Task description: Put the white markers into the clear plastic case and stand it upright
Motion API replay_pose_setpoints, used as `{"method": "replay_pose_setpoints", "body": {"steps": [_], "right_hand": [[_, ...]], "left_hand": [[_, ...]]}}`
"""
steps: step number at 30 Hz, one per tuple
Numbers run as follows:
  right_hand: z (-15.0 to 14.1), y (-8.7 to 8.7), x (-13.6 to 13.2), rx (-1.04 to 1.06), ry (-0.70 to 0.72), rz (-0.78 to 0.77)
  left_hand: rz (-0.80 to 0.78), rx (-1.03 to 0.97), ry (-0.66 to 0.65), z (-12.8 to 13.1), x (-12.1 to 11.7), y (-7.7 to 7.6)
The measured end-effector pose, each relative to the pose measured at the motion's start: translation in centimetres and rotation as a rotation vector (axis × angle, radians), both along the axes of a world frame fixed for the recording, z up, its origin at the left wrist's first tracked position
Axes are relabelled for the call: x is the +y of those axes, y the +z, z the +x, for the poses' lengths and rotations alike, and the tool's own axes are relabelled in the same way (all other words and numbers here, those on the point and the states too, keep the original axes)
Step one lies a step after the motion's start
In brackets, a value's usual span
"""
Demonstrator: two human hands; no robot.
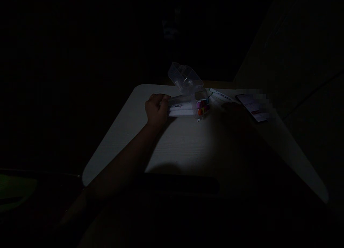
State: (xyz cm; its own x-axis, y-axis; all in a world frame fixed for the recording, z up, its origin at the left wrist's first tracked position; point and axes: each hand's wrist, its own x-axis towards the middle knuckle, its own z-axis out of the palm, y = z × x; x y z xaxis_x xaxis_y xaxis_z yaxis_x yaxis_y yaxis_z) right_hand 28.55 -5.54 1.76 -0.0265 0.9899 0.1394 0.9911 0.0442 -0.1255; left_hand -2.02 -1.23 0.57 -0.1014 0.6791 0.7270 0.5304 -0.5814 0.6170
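The scene is very dark. My left hand [157, 110] grips the end of a clear plastic marker case [188, 106] that lies on its side on the white table [188, 147]. Its hinged lid [185, 77] stands open above it. Several white markers fill the case, their purple and orange caps [201, 108] facing right. Two or three loose markers [220, 95] lie just right of the case. A dim shape in shadow [232, 110] beside them looks like my right hand; its fingers cannot be made out.
A phone [254, 106] with a lit screen lies at the table's right edge. The table's near edge sits in deep shadow. Everything beyond the table is black.
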Motion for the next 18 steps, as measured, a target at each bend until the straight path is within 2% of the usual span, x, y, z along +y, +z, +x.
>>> {"method": "replay_pose_setpoints", "body": {"steps": [4, 9, 13, 16, 18], "right_hand": [[-0.7, 0.6, -0.6, 0.000, -0.019, -0.050], [-1.6, 1.0, -0.5, -0.071, 0.001, -0.030], [-1.4, 1.3, -0.2, 0.015, -0.023, -0.025], [-1.2, 1.9, -0.5, 0.107, -0.057, 0.053], [-1.2, 2.2, -1.0, 0.177, -0.097, 0.168]], "left_hand": [[0.008, 0.009, -0.002, 0.0, -0.1, 0.0], [-0.003, 0.032, 0.008, -0.1, -0.1, 0.0], [0.001, 0.002, -0.006, -0.2, 0.2, -0.3], [0.000, -0.025, -0.009, -0.2, 0.4, -0.6], [-0.008, -0.033, -0.014, -0.2, 0.5, -0.6]]}}
